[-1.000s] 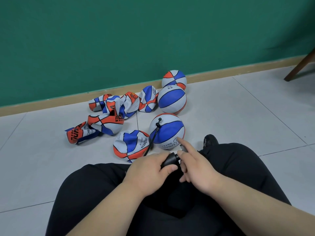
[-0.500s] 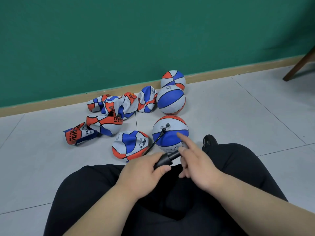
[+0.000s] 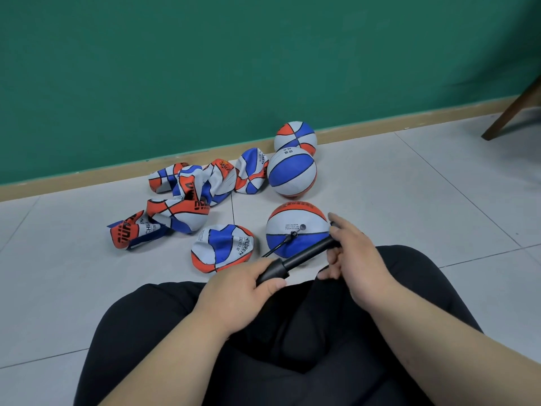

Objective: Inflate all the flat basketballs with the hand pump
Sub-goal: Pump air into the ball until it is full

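Black pump (image 3: 304, 255) slants across the lower centre of the frame. The left hand (image 3: 240, 291) grips its barrel, and the right hand (image 3: 354, 256) curls round the handle end with its forefinger raised. The hose (image 3: 278, 246) reaches the face of a round ball (image 3: 295, 219) at centre. Two more round balls (image 3: 292, 171) sit above it near the wall (image 3: 205, 68). Flat balls (image 3: 222, 247) lie centre left on the floor (image 3: 409, 200).

The left hand (image 3: 238, 290) wraps round the near end of the hand pump (image 3: 306, 254), thumb lying along it. The right hand (image 3: 352, 253) grips the pump's far end, forefinger held straight, both forearms bare.
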